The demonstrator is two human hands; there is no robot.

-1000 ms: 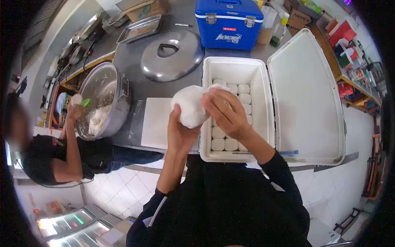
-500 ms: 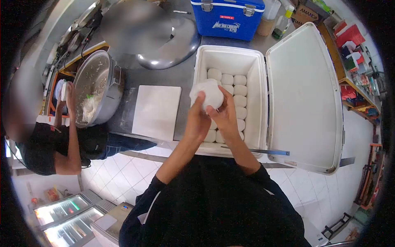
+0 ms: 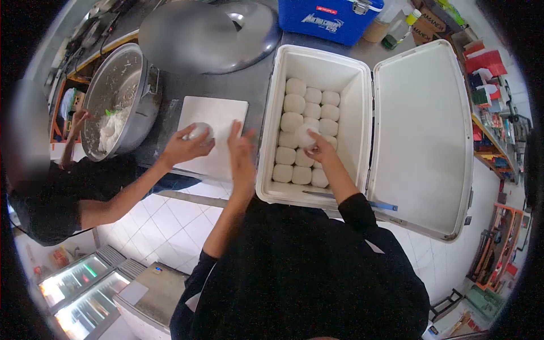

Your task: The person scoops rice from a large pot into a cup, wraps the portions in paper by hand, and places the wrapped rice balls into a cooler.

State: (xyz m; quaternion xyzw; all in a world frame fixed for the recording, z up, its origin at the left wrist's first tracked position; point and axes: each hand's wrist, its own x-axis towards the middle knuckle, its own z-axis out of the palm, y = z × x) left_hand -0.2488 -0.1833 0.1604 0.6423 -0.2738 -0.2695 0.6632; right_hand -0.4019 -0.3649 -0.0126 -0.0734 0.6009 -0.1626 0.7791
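Observation:
Over the open white cooler box (image 3: 270,164), my right hand (image 3: 324,150) grips a white dough ball (image 3: 307,136) above rows of several other dough balls (image 3: 284,173). My left hand (image 3: 242,156) is raised by the right edge of a white board (image 3: 195,107), its fingers apart and slightly blurred, holding nothing. Left of it, a co-worker's hand (image 3: 187,146) holds another white ball (image 3: 201,131) over the board.
A large metal pot (image 3: 148,105) with white dough stands at the left beside the co-worker. A metal lid (image 3: 255,34) and a blue cooler (image 3: 323,20) are at the back. The box's open lid (image 3: 419,141) extends right; a blue-ended blade (image 3: 384,205) crosses the near rim.
My hands have separated: the right has lowered the ball into the box area, the left has let go and moved left. The co-worker's hand has come over the board with a ball.

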